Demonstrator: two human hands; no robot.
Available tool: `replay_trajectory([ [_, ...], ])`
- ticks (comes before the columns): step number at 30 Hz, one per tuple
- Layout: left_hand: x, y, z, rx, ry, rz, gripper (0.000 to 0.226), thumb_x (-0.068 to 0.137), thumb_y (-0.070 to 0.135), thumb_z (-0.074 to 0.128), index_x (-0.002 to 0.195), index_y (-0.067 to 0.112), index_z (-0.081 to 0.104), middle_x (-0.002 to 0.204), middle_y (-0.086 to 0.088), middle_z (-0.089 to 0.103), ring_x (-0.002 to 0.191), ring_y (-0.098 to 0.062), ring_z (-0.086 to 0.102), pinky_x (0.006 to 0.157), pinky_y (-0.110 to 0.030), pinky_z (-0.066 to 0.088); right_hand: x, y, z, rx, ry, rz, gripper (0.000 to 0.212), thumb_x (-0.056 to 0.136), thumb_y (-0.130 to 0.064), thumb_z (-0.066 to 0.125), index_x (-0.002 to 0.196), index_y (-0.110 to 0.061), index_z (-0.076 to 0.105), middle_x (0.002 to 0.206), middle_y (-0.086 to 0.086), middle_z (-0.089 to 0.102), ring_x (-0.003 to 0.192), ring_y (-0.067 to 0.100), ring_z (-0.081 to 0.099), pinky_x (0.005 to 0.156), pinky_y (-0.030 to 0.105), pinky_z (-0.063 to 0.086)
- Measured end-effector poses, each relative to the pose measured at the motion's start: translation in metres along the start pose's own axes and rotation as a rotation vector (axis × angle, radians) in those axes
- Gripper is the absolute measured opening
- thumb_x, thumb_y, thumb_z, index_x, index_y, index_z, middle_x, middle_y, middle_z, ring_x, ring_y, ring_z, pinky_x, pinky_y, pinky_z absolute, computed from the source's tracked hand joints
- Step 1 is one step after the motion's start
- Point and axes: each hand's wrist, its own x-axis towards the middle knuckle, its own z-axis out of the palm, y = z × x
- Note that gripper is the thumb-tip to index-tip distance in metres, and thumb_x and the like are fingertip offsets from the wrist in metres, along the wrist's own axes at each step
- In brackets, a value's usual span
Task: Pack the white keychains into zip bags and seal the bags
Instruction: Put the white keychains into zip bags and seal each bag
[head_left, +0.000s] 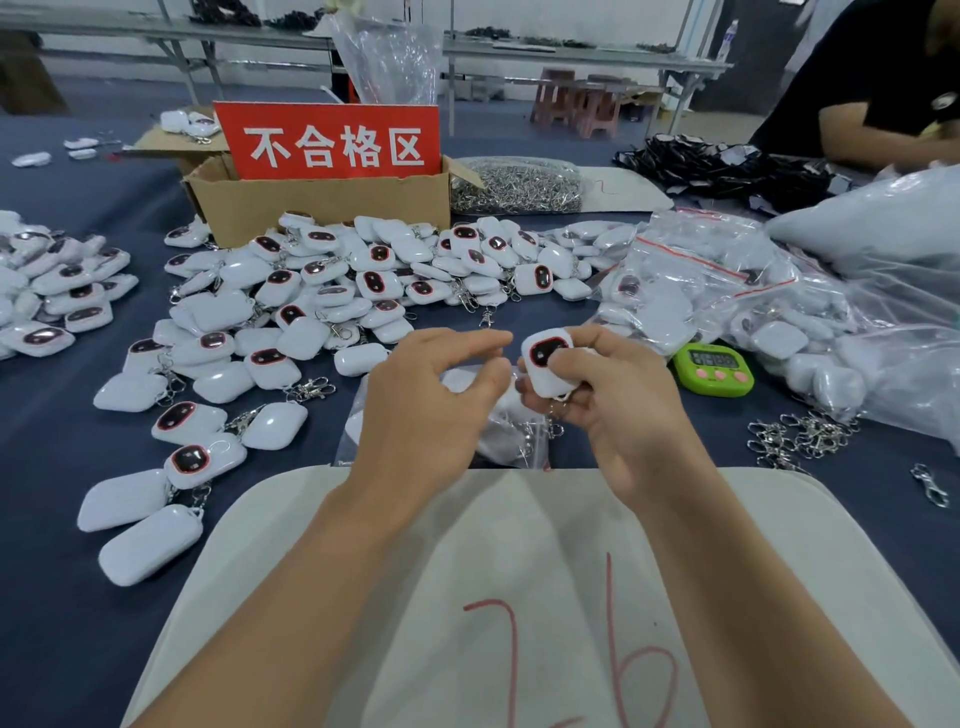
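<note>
One white keychain (548, 364) is gripped in right hand (618, 410), just left of green timer (712, 368). Further left, left hand (431, 405) is curled over zip bag (511, 434); its grip cannot be told.

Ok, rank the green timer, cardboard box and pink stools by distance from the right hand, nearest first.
1. green timer, just right of the right hand.
2. cardboard box, ahead, left.
3. pink stools, far back.

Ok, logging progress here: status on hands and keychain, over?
Right hand grips white keychain. Left hand beside it above zip bag, grip unclear. Loose keychain pile beyond, not in the way.
</note>
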Motion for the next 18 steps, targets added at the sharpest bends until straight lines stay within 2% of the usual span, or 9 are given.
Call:
replay_trajectory([
  [2,-0.001,0.001,0.0,0.027,-0.037,0.032,0.024,0.089,0.024,0.076,0.108,0.038,0.079,0.1,0.022,0.068,0.108,0.003,0.057,0.09,-0.006,0.037,-0.002,0.001,0.003,0.025,-0.063,0.042,0.012,0.093,0.006,0.058,0.099,0.002,0.068,0.09,0.02,0.075,0.078,0.026,0.074,0.07,0.035,0.062],
  [6,0.0,0.001,-0.003,0.003,-0.076,0.063,0.021,0.09,0.023,0.078,0.107,0.035,0.08,0.102,0.015,0.072,0.111,-0.005,0.058,0.093,-0.018,0.041,-0.005,0.001,0.007,0.049,-0.051,0.026,0.009,0.091,0.009,0.06,0.096,0.003,0.066,0.085,0.02,0.074,0.073,0.025,0.073,0.068,0.036,0.062],
  [10,0.001,0.0,-0.001,-0.063,-0.051,0.021,0.02,0.088,0.022,0.078,0.102,0.036,0.081,0.098,0.014,0.073,0.108,-0.002,0.06,0.087,-0.012,0.041,-0.006,0.0,0.008,0.014,-0.068,-0.013,0.01,0.092,0.009,0.06,0.094,0.001,0.066,0.079,0.017,0.074,0.07,0.022,0.071,0.069,0.036,0.063],
  [13,0.002,0.0,0.001,-0.103,0.001,-0.018,0.012,0.086,0.028,0.079,0.091,0.039,0.081,0.092,0.022,0.074,0.102,0.003,0.064,0.082,-0.008,0.042,-0.009,-0.001,0.011,0.0,-0.132,-0.035,0.015,0.093,0.009,0.057,0.091,-0.002,0.067,0.076,0.016,0.074,0.068,0.022,0.07,0.067,0.034,0.062],
  [16,0.004,-0.002,0.001,-0.072,0.069,-0.015,0.006,0.081,0.037,0.079,0.079,0.042,0.079,0.086,0.028,0.073,0.098,0.004,0.065,0.08,-0.01,0.043,-0.011,0.001,0.014,-0.05,-0.182,-0.049,0.023,0.087,0.011,0.057,0.09,-0.009,0.068,0.08,0.019,0.074,0.069,0.024,0.07,0.067,0.031,0.06],
  [18,0.005,-0.004,0.001,-0.053,0.078,-0.017,0.002,0.079,0.044,0.078,0.079,0.043,0.08,0.085,0.027,0.074,0.099,0.002,0.065,0.081,-0.013,0.044,-0.01,0.003,0.014,-0.096,-0.194,-0.053,0.028,0.081,0.013,0.059,0.093,-0.011,0.067,0.083,0.018,0.075,0.071,0.024,0.07,0.064,0.026,0.056],
])
